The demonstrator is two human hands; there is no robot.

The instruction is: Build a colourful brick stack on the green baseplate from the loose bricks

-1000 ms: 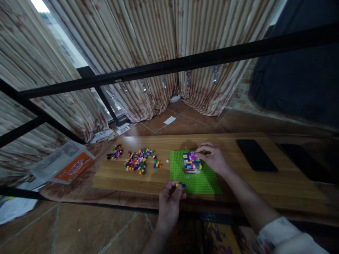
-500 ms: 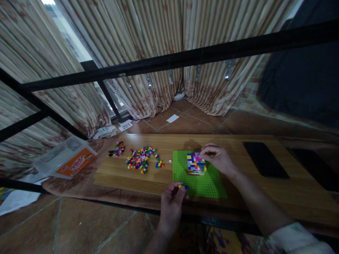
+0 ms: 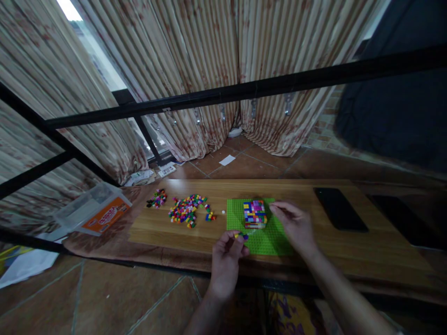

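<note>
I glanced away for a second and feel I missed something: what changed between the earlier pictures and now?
The right hand drew back from the stack, where its fingers had rested, and is now just right of it, over the green plate. Whether it holds anything is unclear. The left hand still pinches small bricks at the plate's near edge. Stack, loose pile and phone stayed put.

Green baseplate (image 3: 268, 239) under my multicolour brick block (image 3: 254, 214); yellow-blue bricks (image 3: 240, 236) pinched in my left hand (image 3: 225, 258); beige striped curtains (image 3: 195, 70) behind it.
</note>
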